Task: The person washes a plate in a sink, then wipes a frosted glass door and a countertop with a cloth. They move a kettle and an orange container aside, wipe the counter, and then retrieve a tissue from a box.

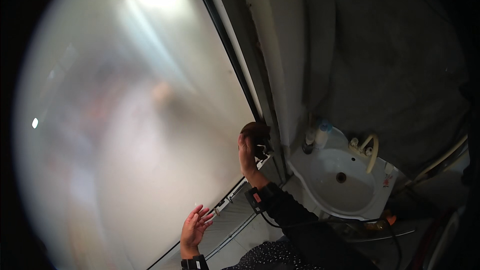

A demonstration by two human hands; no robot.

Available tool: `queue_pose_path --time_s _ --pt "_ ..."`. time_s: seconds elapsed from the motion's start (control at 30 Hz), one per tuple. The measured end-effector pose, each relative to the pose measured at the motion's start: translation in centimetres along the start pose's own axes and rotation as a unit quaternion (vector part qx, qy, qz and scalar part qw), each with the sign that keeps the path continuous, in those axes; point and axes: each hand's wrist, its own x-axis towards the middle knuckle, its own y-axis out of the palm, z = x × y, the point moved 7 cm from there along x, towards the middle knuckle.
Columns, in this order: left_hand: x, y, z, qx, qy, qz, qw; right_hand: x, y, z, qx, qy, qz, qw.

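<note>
A tall, glossy pale panel (210, 146) with blurred reflections fills the left side, possibly a glass door; dark strips run along its right edge. My right hand (247, 155) is raised at the panel's lower right corner, its fingers against a rounded brown object (255, 129). Black parts show under that object, and its exact kind is unclear; my thumb is hidden. Lower down, my left hand (193, 229) is empty with the fingers apart, beside the panel's bottom edge and a metal fitting (216, 212). Both wrists wear black straps.
To the right stands a white washbasin (339, 198) with a cream tap (372, 153) and a bottle with a blue top (322, 133). A black cable (300, 225) runs from my right wrist past the basin's front. Pale floor tiles (232, 247) lie below.
</note>
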Motion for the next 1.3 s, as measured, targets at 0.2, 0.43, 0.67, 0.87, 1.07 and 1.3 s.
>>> queue_pose_path --time_s 0.2,0.43,0.67,0.87,1.07,1.3 --pt "2.2 2.6 0.8 -0.031 -0.034 0.074 0.996 -4.9 6.2 4.8 -0.082 -0.052 0.105 0.990" --pt "3.8 4.8 -3.0 -0.105 0.098 0.100 0.985 -14.9 11.9 7.4 -0.136 -0.024 0.362 0.922" --pt "-0.2 10.3 -9.8 0.407 0.271 -0.001 0.873 -13.6 8.8 11.8 -0.378 -0.287 0.309 0.824" --pt "-3.4 10.6 -10.1 0.557 0.472 -0.009 0.684 -19.1 10.9 12.1 -0.375 -0.370 0.493 0.693" --pt "-2.2 7.8 -4.2 -0.031 -0.003 0.105 0.994 -8.8 9.2 16.2 -0.331 -0.421 0.273 0.799" --pt "-5.9 -0.5 -0.9 -0.179 0.042 0.024 0.983 -2.0 8.2 16.4 -0.389 -0.395 0.045 0.831"
